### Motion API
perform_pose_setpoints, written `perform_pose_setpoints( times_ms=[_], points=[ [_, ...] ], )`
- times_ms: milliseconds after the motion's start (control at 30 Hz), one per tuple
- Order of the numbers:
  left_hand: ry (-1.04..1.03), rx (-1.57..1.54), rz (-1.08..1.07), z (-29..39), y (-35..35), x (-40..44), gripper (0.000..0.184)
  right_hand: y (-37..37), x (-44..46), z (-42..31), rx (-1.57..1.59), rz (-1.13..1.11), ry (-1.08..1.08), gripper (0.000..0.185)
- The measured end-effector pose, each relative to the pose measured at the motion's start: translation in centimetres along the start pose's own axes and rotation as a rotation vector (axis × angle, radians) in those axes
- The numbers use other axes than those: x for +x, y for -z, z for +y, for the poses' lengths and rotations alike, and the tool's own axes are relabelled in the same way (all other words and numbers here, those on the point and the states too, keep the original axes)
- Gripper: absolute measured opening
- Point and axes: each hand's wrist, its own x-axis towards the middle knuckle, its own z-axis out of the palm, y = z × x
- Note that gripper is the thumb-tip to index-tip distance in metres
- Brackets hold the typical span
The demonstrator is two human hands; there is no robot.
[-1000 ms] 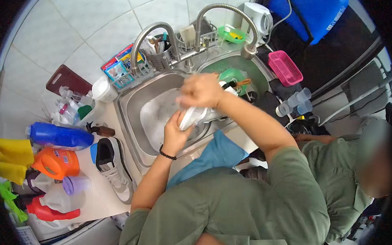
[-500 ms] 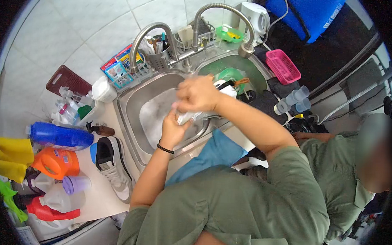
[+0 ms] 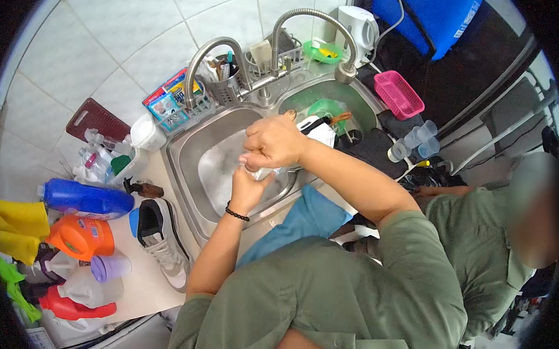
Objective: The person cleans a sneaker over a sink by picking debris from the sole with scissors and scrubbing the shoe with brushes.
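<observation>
Over the left sink basin (image 3: pixel 179 146), my left hand (image 3: pixel 249 189) grips a white shoe (image 3: pixel 322 136) with dark parts. My hands and right forearm hide much of this shoe. My right hand (image 3: pixel 273 140) is closed just above it, close to my left fingertips. A small brownish end (image 3: pixel 290 114) pokes out beside my right knuckles; the rest of what that hand holds is hidden. Whitish suds (image 3: pixel 220 172) cover the water below. On the counter to the left lies another sneaker (image 3: pixel 164 244), light with a dark lining.
Two curved taps (image 3: pixel 220 42) rise behind the sink. A green bowl (image 3: pixel 325 106) and a wooden-handled tool (image 3: pixel 339 118) are in the right basin. Bottles, including an orange jug (image 3: pixel 83 237), crowd the left counter. A pink basket (image 3: pixel 398 95) stands right. Another person (image 3: pixel 475 258) is at the right.
My right hand, blurred before, now shows sharply and has moved slightly down over the shoe. My left hand keeps its grip. The view has shifted a little.
</observation>
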Motion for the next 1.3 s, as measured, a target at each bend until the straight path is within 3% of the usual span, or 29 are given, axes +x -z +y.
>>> perform_pose_setpoints(
  times_ms=[100,133,200,267,400,500,533,600,700,800,833,967,1033,1100,1200,1233,1300],
  points=[
    [-0.114,-0.034,0.186,0.6,-0.8,-0.5,0.049,-0.5,-0.9,2.7,0.156,0.023,-0.235,0.044],
    [-0.057,-0.023,0.121,0.8,-0.5,-0.4,0.052,-0.4,-0.9,3.3,0.215,0.028,-0.307,0.043],
    [0.057,-0.001,-0.007,1.1,0.2,0.1,0.058,-0.4,-0.7,1.8,0.121,0.018,-0.141,0.043],
    [0.015,-0.056,0.031,0.8,0.0,-0.1,0.057,0.2,-0.2,-0.2,0.029,-0.08,-0.02,0.043],
    [-0.065,-0.058,0.107,0.5,-0.6,-0.1,0.057,0.0,-1.3,3.5,0.159,0.008,-0.254,0.044],
    [0.019,0.029,-0.005,0.9,0.3,0.0,0.056,-0.6,-1.0,2.0,0.053,-0.009,-0.133,0.041],
    [-0.02,0.003,0.043,0.9,0.1,-0.2,0.055,-0.7,-1.1,1.6,0.056,-0.012,-0.115,0.04],
    [-0.107,-0.048,0.139,0.9,-0.6,-0.3,0.053,-1.0,-1.5,3.0,0.158,0.031,-0.195,0.041],
    [-0.008,0.066,0.014,1.3,0.2,-0.1,0.052,-1.0,-1.2,3.1,0.096,0.061,-0.148,0.041],
    [0.039,-0.034,0.003,0.2,0.0,-0.1,0.052,-1.6,-1.4,3.3,0.131,0.08,-0.148,0.041],
    [0.028,-0.023,0.009,-0.2,-0.1,-0.2,0.052,-1.0,-1.7,4.0,0.202,0.059,-0.231,0.04],
    [0.002,0.011,0.026,-0.4,-0.1,0.3,0.052,0.2,-0.4,-0.4,0.028,-0.025,0.06,0.041],
    [0.059,0.018,0.011,0.6,0.2,-0.3,0.054,-1.5,-1.4,3.3,0.134,0.001,-0.124,0.042],
    [-0.039,0.043,0.093,-0.1,-0.5,-0.3,0.053,-0.8,-1.6,5.1,0.217,-0.061,-0.295,0.043],
    [-0.017,-0.009,0.068,-0.1,-0.3,0.0,0.057,0.6,-0.6,0.5,0.007,-0.035,0.002,0.046],
    [0.026,-0.041,0.034,-0.2,-0.2,-0.2,0.058,0.7,-0.4,0.4,0.026,-0.088,-0.013,0.05],
    [-0.114,-0.048,0.117,-0.9,-1.0,-0.3,0.061,-0.2,-1.6,3.5,0.164,-0.067,-0.199,0.051]
  ],
)
